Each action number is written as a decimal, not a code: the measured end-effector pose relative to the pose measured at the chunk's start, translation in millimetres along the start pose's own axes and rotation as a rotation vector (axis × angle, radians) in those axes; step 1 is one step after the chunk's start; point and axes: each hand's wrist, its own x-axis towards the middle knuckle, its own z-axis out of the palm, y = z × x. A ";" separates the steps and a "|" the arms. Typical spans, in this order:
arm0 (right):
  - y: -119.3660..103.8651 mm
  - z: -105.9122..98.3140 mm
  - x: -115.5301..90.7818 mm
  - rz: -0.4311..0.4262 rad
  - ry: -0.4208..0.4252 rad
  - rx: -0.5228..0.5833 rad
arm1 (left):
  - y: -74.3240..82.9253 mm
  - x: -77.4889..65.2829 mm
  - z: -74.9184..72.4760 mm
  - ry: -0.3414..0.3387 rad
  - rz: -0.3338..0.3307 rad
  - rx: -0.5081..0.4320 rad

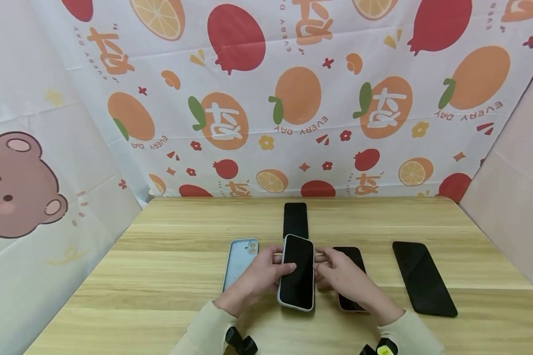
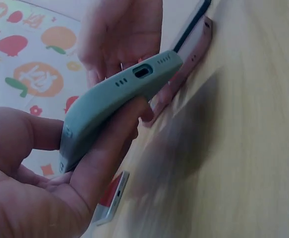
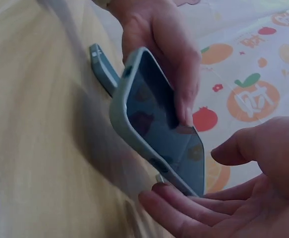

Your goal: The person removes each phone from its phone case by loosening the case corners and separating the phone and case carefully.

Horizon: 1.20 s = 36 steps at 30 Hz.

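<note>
Above the middle of the table, a dark-screened smartphone [image 1: 298, 283] in a pale blue-green case is held by my left hand [image 1: 262, 271]. The left thumb lies over the screen's edge, and the fingers go under the phone, as the left wrist view shows along the case [image 2: 104, 99]. The phone is tilted, screen up, with its port end toward me. My right hand [image 1: 344, 276] is at the phone's right side. In the right wrist view its fingertips [image 3: 171, 203] touch the case's lower edge, while the right thumb stands apart from the phone [image 3: 159, 124].
An empty light blue phone case [image 1: 236, 261] lies left of the left hand. One black phone [image 1: 295, 218] lies behind the held one. Another phone [image 1: 354, 257] sits partly under the right forearm, and a larger black phone [image 1: 424, 278] lies farther right.
</note>
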 end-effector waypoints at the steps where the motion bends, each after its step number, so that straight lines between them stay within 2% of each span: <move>1: -0.2 -2.3 0.2 0.004 0.006 0.015 | 1.2 -0.5 0.8 -0.011 -0.001 -0.010; 6: 0.0 -12.3 2.0 0.030 0.029 0.123 | 6.8 -3.2 3.8 -0.051 0.001 -0.040; 10: 3.4 -17.5 3.5 0.034 0.024 0.208 | 10.5 -5.5 5.0 -0.065 0.003 -0.015; 16: 8.2 -23.2 3.4 0.010 -0.038 0.314 | 13.1 -6.4 7.9 -0.086 -0.003 -0.023; 20: 7.2 -25.3 2.0 -0.006 -0.071 0.350 | 15.9 -8.7 9.2 -0.122 -0.002 -0.034; 27: 6.7 -23.8 2.4 -0.002 -0.049 0.390 | 18.7 -11.6 11.5 -0.156 0.020 -0.014; 31: 8.9 -21.9 3.1 -0.035 -0.057 0.447 | 18.4 -12.5 13.4 -0.151 0.026 -0.036; 36: 11.7 -23.2 2.3 -0.100 -0.114 0.563 | 17.5 -13.4 14.5 -0.152 0.031 -0.075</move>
